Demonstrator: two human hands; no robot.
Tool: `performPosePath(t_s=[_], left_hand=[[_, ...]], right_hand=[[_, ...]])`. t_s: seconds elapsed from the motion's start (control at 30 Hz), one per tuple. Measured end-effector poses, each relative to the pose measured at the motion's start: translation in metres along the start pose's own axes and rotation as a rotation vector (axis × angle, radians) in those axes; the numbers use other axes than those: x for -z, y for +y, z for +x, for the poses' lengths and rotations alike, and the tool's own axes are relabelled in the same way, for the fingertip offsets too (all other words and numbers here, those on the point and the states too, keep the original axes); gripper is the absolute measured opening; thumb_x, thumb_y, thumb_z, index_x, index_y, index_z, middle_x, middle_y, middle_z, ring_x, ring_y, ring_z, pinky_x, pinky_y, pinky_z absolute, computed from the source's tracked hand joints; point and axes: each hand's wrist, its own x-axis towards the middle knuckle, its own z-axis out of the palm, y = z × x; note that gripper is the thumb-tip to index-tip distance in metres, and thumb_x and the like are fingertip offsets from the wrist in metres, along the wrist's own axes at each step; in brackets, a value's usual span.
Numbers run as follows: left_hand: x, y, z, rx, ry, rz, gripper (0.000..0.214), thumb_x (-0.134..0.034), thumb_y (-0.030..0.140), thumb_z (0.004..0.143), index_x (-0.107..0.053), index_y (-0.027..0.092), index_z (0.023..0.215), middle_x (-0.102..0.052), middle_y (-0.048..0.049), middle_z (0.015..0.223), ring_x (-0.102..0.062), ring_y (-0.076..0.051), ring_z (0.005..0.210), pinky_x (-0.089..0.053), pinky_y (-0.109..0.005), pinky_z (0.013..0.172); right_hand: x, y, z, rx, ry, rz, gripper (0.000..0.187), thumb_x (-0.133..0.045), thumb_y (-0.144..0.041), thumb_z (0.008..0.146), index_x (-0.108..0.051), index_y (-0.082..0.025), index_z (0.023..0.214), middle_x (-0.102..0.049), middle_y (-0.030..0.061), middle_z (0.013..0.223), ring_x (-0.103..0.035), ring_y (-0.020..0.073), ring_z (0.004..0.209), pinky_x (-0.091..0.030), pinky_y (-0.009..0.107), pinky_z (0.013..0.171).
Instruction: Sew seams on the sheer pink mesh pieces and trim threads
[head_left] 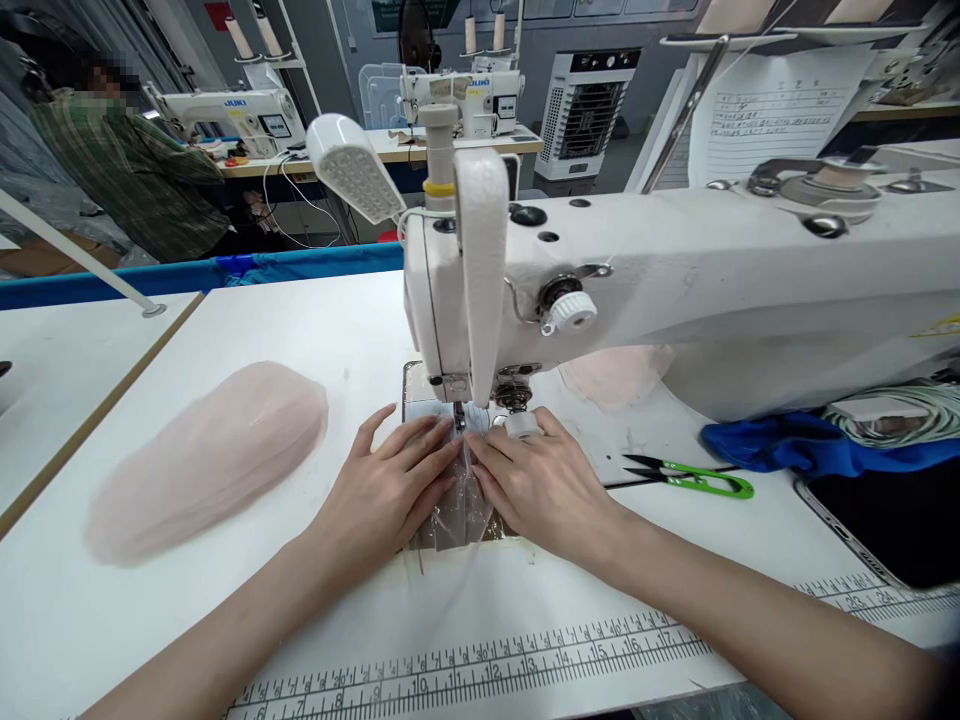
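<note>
At the sewing machine's needle area, a small piece of sheer, see-through fabric point(460, 512) lies under the presser foot point(459, 415). My left hand point(390, 475) rests on the fabric's left side, fingers stretched out and lying flat, with the fingertips close to the foot. From the right, my right hand point(547, 485) has its fingers together at the fabric's edge, thumb and forefinger pressed on it just in front of the foot. The fingertips of the two hands nearly meet. Part of the fabric is hidden beneath both hands.
A pale pink sheer piece point(217, 460) lies left; another pink piece point(619, 372) sits behind the needle. Green thread snips point(705, 481), a blue cloth point(795, 445) and a phone point(892, 520) lie right. A printed ruler point(495, 672) runs along the front. A person point(127, 170) works behind.
</note>
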Motion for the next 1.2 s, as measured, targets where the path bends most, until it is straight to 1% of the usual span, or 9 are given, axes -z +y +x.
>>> performPosePath(t_s=[0.27, 0.4, 0.53, 0.63, 0.7, 0.8, 0.93, 1.03, 1.2], left_hand=[[-0.002, -0.001, 0.0, -0.004, -0.004, 0.005, 0.036, -0.045, 0.026, 0.098, -0.053, 0.024, 0.133, -0.06, -0.0046, 0.135, -0.049, -0.024, 0.13, -0.023, -0.052, 0.115], [0.015, 0.007, 0.0, -0.031, 0.022, -0.035, 0.031, -0.045, 0.022, 0.097, -0.057, 0.02, 0.126, -0.062, -0.0076, 0.13, -0.051, -0.024, 0.126, -0.033, -0.048, 0.11], [0.044, 0.029, -0.008, 0.007, -0.231, -0.215, 0.027, -0.063, 0.043, 0.083, -0.06, 0.02, 0.098, -0.064, -0.0074, 0.104, -0.06, -0.024, 0.092, -0.051, -0.038, 0.074], [0.048, 0.048, -0.018, 0.048, -0.335, -0.17, 0.03, -0.069, 0.04, 0.075, -0.058, 0.019, 0.093, -0.06, -0.007, 0.096, -0.055, -0.026, 0.086, -0.05, -0.041, 0.07], [0.038, 0.053, -0.023, 0.06, -0.293, -0.085, 0.014, -0.058, 0.019, 0.079, -0.057, 0.017, 0.093, -0.059, -0.0079, 0.094, -0.054, -0.027, 0.087, -0.049, -0.042, 0.072], [0.018, 0.05, -0.023, 0.062, -0.15, 0.051, 0.021, -0.043, 0.002, 0.081, -0.056, 0.016, 0.087, -0.06, -0.0072, 0.084, -0.054, -0.024, 0.079, -0.047, -0.038, 0.068], [0.009, 0.036, -0.011, 0.119, -0.077, -0.081, 0.027, -0.036, -0.002, 0.082, -0.05, 0.019, 0.073, -0.056, -0.0017, 0.07, -0.05, -0.018, 0.065, -0.041, -0.029, 0.058], [0.016, 0.03, -0.002, 0.236, -0.093, -0.277, 0.028, -0.033, -0.004, 0.078, -0.046, 0.02, 0.07, -0.053, 0.0006, 0.069, -0.047, -0.015, 0.062, -0.037, -0.025, 0.055], [0.027, 0.023, 0.011, 0.342, -0.105, -0.439, 0.026, -0.033, 0.003, 0.083, -0.052, 0.019, 0.077, -0.054, 0.0021, 0.068, -0.047, -0.013, 0.059, -0.036, -0.025, 0.055]], right_hand=[[0.003, 0.004, 0.0, 0.015, 0.043, 0.032, 0.024, -0.047, -0.015, 0.094, -0.069, -0.013, 0.105, -0.071, 0.0056, 0.081, -0.058, 0.017, 0.068, -0.033, 0.036, 0.076], [0.022, 0.015, 0.001, 0.048, -0.013, 0.187, 0.027, -0.049, -0.01, 0.085, -0.068, -0.017, 0.103, -0.069, 0.0038, 0.082, -0.057, 0.0167, 0.07, -0.038, 0.033, 0.069], [0.037, 0.019, 0.002, 0.122, -0.229, 0.39, 0.03, -0.055, -0.008, 0.079, -0.064, -0.021, 0.104, -0.066, 0.0022, 0.105, -0.059, 0.0141, 0.08, -0.042, 0.028, 0.068], [0.034, 0.017, 0.001, 0.144, -0.257, 0.404, 0.017, -0.053, -0.008, 0.086, -0.065, -0.02, 0.091, -0.066, 0.0004, 0.101, -0.06, 0.0123, 0.079, -0.04, 0.026, 0.062], [0.03, 0.016, 0.001, 0.118, -0.255, 0.387, 0.018, -0.05, -0.01, 0.09, -0.065, -0.019, 0.084, -0.067, -0.0009, 0.091, -0.061, 0.0116, 0.073, -0.036, 0.025, 0.056], [0.028, 0.015, 0.001, 0.048, -0.249, 0.406, 0.018, -0.048, -0.014, 0.094, -0.063, -0.018, 0.086, -0.068, -0.0016, 0.085, -0.061, 0.0117, 0.07, -0.033, 0.024, 0.052], [0.027, 0.014, 0.001, -0.031, -0.262, 0.508, 0.008, -0.051, -0.016, 0.093, -0.059, -0.02, 0.092, -0.067, -0.0024, 0.084, -0.059, 0.0114, 0.067, -0.036, 0.024, 0.056], [0.024, 0.014, 0.0, -0.037, -0.27, 0.526, 0.013, -0.058, -0.013, 0.086, -0.06, -0.02, 0.096, -0.066, -0.0009, 0.089, -0.059, 0.0121, 0.07, -0.039, 0.024, 0.057], [0.021, 0.017, 0.0, -0.04, -0.178, 0.54, 0.014, -0.056, -0.013, 0.09, -0.068, -0.02, 0.087, -0.068, -0.0003, 0.096, -0.061, 0.0106, 0.073, -0.039, 0.022, 0.057]])
